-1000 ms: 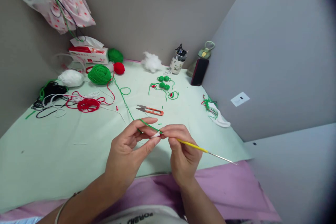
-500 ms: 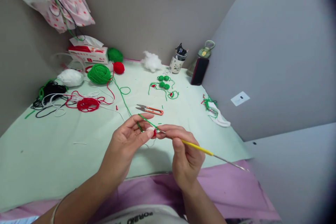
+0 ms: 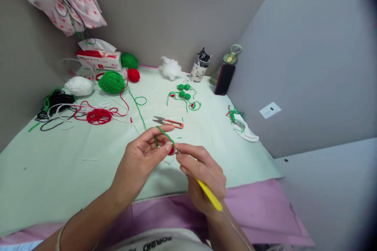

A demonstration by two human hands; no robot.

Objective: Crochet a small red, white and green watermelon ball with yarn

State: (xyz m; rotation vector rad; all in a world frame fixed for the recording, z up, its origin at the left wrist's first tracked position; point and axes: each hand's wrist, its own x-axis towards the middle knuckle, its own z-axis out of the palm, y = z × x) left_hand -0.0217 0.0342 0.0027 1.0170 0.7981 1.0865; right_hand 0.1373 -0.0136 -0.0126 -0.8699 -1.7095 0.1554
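My left hand (image 3: 144, 151) pinches a small red and white crochet piece (image 3: 171, 150) between thumb and fingers. Green yarn (image 3: 165, 133) runs over its raised index finger down to the piece. In my right hand (image 3: 203, 172) is a crochet hook (image 3: 209, 195) with a yellow grip, its tip at the edge of the piece and its metal shaft pointing down to the right. The fingertips of both hands nearly meet, so the hook's very tip is hidden. Just beyond the hands lie orange thread snips (image 3: 168, 122).
Green yarn balls (image 3: 112, 82), a red ball (image 3: 133, 75) and loose red yarn (image 3: 99, 117) lie at the left. Small green crocheted balls (image 3: 184, 91), white stuffing (image 3: 170, 68), a pen jar (image 3: 199, 70), a phone (image 3: 224, 79) and a bottle (image 3: 230, 58) stand or lie farther back.
My right hand has turned, swinging the hook's rear end downward and toward me. The left hand keeps its hold on the crochet piece almost in place.
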